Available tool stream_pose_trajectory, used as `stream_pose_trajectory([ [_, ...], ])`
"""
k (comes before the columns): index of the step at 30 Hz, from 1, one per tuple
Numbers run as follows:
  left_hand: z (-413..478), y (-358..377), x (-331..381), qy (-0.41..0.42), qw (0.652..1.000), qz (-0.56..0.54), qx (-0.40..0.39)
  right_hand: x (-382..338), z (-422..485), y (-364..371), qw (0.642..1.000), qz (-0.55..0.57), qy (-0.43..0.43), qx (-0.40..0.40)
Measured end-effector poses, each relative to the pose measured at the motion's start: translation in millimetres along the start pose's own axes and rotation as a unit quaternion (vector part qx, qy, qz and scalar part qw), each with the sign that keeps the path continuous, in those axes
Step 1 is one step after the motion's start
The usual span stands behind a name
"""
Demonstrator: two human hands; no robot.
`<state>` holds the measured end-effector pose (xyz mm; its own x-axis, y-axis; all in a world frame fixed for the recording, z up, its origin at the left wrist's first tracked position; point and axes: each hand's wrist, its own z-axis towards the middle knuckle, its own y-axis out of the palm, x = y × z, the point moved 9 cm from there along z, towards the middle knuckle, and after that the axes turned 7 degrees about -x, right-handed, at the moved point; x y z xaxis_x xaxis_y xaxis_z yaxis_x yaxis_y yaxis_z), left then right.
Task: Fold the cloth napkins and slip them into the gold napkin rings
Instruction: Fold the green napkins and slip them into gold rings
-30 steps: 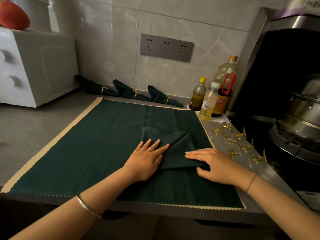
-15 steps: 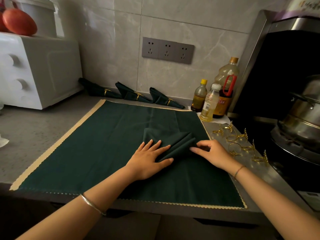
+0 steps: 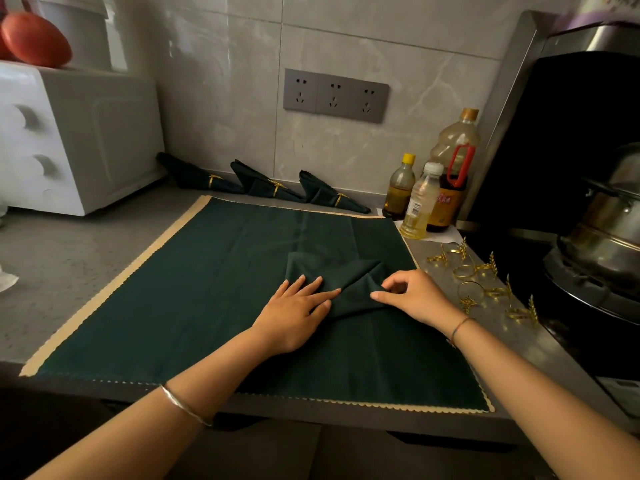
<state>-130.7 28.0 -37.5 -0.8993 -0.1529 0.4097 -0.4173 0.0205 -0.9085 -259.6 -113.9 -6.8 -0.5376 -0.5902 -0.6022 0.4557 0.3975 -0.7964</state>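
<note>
A grey stone tabletop [image 3: 69,258] fills the lower frame, and most of it is covered by a large dark green mat with a cream scalloped border [image 3: 180,306]. Right of centre on the mat lies the dark green cloth napkin [image 3: 329,268], partly folded, with layered pleats meeting towards a point between the two hands. Along the wall at the upper centre, three finished napkins in gold rings [image 3: 266,187] lie in a row. The left hand [image 3: 294,313] rests flat on the napkin's left side, fingers straight, pinning it. The right hand [image 3: 412,299] pinches a fold at the napkin's right edge between thumb and fingertips. To do this fold well, the flat hand should probably keep the layers from sliding while the pinched edge is drawn over evenly and creased. Loose gold wheat-ear napkin rings [image 3: 495,291] wait at the right edge, near the right hand.
</note>
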Motion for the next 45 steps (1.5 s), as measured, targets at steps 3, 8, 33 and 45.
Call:
stream_pose_trajectory([
  [3,1,2,-3,-0.013,1.0,-0.004,-0.027,-3,4,5,1.0,-0.001,0.007,-0.019],
  [8,35,-30,-10,-0.045,0.999,0.006,0.005,-9,9,5,0.999,-0.01,0.011,-0.046],
  [33,9,-30,7,-0.126,0.98,-0.124,-0.089,6,21,3,0.999,0.008,0.038,0.028],
  [45,39,0,44,0.05,0.988,0.142,-0.029,-9,5,6,0.99,0.0,-0.054,0.129],
])
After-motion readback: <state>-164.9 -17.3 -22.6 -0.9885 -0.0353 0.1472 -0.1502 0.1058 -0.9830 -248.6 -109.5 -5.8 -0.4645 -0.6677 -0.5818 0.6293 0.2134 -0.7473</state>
